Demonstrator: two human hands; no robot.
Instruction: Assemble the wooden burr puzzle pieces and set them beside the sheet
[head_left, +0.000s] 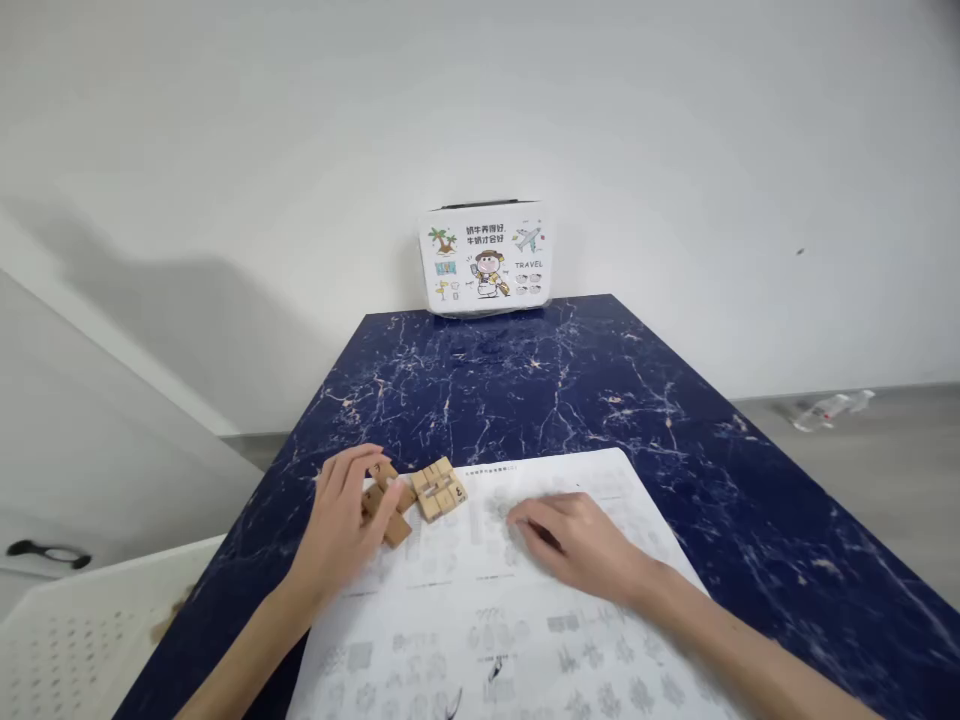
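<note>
My left hand (346, 520) rests on the table with its fingers curled round a wooden puzzle piece (390, 500). A second cluster of wooden blocks (439, 488) lies just to the right of it, at the top edge of a white printed sheet (480, 620). My right hand (574, 540) lies palm down on that sheet, fingers loosely bent and pointing left, holding nothing that I can see. The sheet shows rows of small grey diagrams.
The table top (570, 390) is dark blue marble pattern. A white box with cartoon travel drawings (486, 258) stands at the far edge against the wall. A white perforated basket (82, 640) sits at lower left. A clear plastic bottle (829, 408) lies on the floor at right.
</note>
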